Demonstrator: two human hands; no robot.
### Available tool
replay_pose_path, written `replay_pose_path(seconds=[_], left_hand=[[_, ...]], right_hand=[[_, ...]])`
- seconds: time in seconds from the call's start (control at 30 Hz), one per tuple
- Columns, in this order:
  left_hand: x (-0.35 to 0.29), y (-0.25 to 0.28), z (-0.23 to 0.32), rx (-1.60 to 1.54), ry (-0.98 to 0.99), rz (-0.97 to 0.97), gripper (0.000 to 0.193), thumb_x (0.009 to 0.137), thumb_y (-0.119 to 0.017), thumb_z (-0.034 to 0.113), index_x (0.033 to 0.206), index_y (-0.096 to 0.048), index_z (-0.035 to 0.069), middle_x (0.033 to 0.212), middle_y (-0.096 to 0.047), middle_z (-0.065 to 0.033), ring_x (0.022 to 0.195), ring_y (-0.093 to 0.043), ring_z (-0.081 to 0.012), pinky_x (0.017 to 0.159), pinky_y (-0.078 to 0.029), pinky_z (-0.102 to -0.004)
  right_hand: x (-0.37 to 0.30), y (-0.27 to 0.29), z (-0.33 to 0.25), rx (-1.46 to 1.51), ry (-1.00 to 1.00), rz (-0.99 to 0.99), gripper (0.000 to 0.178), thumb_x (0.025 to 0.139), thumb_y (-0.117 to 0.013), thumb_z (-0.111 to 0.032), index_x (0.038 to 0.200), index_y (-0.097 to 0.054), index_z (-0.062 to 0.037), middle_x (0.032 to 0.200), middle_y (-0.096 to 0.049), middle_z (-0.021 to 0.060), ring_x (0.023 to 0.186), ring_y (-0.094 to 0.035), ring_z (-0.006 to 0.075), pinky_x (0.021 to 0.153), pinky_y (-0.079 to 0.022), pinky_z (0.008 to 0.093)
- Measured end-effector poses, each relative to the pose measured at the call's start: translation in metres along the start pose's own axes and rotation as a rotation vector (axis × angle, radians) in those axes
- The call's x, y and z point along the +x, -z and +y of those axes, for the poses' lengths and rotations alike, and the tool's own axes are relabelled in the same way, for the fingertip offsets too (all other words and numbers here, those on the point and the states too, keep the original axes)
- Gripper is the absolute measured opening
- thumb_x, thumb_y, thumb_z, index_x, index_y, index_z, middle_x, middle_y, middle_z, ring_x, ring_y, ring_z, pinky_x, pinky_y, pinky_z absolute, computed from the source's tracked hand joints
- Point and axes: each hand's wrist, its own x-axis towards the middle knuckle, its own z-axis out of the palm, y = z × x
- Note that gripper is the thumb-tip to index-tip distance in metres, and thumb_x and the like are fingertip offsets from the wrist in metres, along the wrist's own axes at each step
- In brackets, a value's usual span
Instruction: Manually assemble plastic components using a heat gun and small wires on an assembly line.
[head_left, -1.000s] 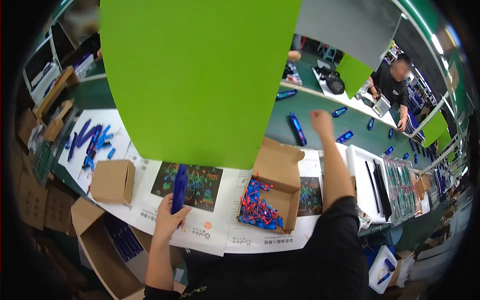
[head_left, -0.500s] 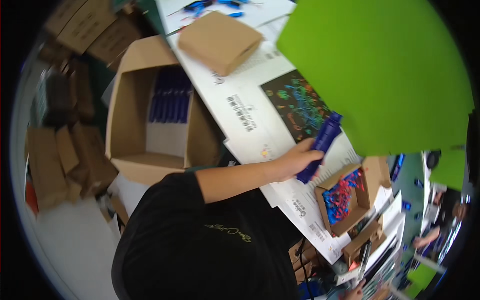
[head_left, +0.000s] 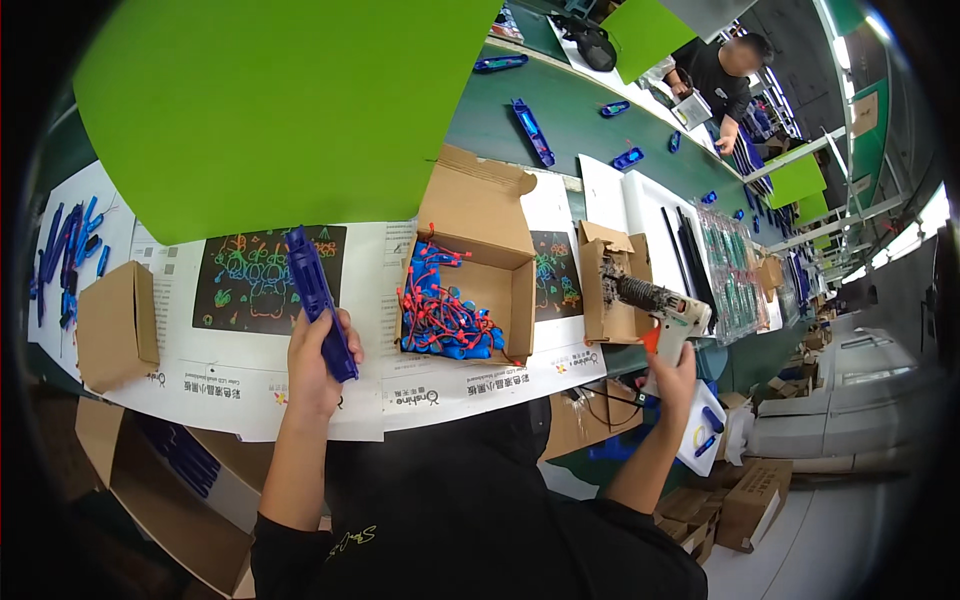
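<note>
My left hand [head_left: 322, 355] is closed around a long dark blue plastic shell [head_left: 310, 275], held upright over the papered worktop and showing its hollow side. In my right hand [head_left: 672, 380] is a white glue gun [head_left: 682, 316] with an orange-red trigger. A dark coil wraps its front, and the tip points into a small cardboard box [head_left: 632, 322] with dark, stained insides. Between my hands stands an open cardboard box [head_left: 518, 300] of blue cylindrical batteries [head_left: 450, 325] with red wires.
A green panel [head_left: 280, 110] rises along the far side. Left lie a closed carton [head_left: 118, 318] and more blue parts [head_left: 65, 250]. A box of shells [head_left: 150, 500] stands below left. Beyond, a green conveyor [head_left: 580, 125] carries blue shells; a co-worker [head_left: 722, 85] sits across it.
My view has swung to the right. The blue shell is still in my left hand. My right hand, at the lower edge before, now holds the glue gun raised by the small box.
</note>
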Motion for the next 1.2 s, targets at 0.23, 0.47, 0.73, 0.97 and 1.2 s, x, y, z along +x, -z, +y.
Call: replay_pose_path(seconds=[0.23, 0.47, 0.73, 0.97, 1.2], left_hand=[[-0.004, 0.009, -0.002, -0.02, 0.02, -0.11, 0.032, 0.094, -0.039, 0.028, 0.115, -0.043, 0.005, 0.081, -0.052, -0.0053, 0.062, -0.052, -0.0144, 0.052, -0.043, -0.0284], [-0.028, -0.027, 0.013, -0.103, 0.132, -0.264, 0.048, 0.098, -0.025, 0.036, 0.131, -0.035, 0.004, 0.086, -0.055, -0.0064, 0.068, -0.054, -0.0157, 0.06, -0.045, -0.0301], [-0.036, -0.072, 0.013, 0.097, 0.213, -0.299, 0.041, 0.098, -0.031, 0.03, 0.131, -0.036, 0.007, 0.091, -0.055, -0.0077, 0.073, -0.055, -0.0145, 0.062, -0.048, -0.028], [-0.034, -0.075, 0.003, 0.175, 0.182, -0.292, 0.043, 0.098, -0.032, 0.03, 0.134, -0.034, 0.006, 0.09, -0.054, -0.0065, 0.072, -0.054, -0.0128, 0.061, -0.047, -0.0266], [-0.031, -0.076, 0.001, 0.19, 0.14, -0.275, 0.045, 0.099, -0.033, 0.031, 0.135, -0.033, 0.006, 0.089, -0.053, -0.0056, 0.07, -0.052, -0.011, 0.059, -0.045, -0.0242]], right_hand=[[0.017, 0.016, -0.016, 0.106, -0.176, -0.448, 0.043, 0.067, -0.06, -0.006, 0.108, -0.052, 0.0006, 0.078, -0.059, 0.0071, 0.057, -0.058, 0.0158, 0.049, -0.044, 0.0274], [-0.036, 0.011, -0.071, 0.322, 0.419, -0.197, 0.07, 0.063, -0.062, -0.01, 0.126, -0.039, 0.01, 0.126, -0.046, 0.0224, 0.124, -0.042, 0.0297, 0.102, -0.035, 0.0437], [-0.097, -0.059, -0.131, 0.564, 0.201, -0.797, 0.046, 0.065, -0.063, -0.014, 0.103, -0.05, 0.0067, 0.09, -0.055, 0.0191, 0.088, -0.056, 0.031, 0.081, -0.044, 0.0438], [-0.096, -0.08, -0.139, 0.482, 0.154, -0.911, 0.038, 0.067, -0.06, -0.012, 0.099, -0.05, 0.0067, 0.085, -0.055, 0.0163, 0.084, -0.056, 0.0265, 0.077, -0.045, 0.0397], [-0.086, -0.073, -0.137, 0.249, 0.115, -1.089, 0.024, 0.075, -0.055, -0.005, 0.099, -0.051, -0.0009, 0.089, -0.056, 0.0062, 0.086, -0.053, 0.0151, 0.077, -0.044, 0.0292]])
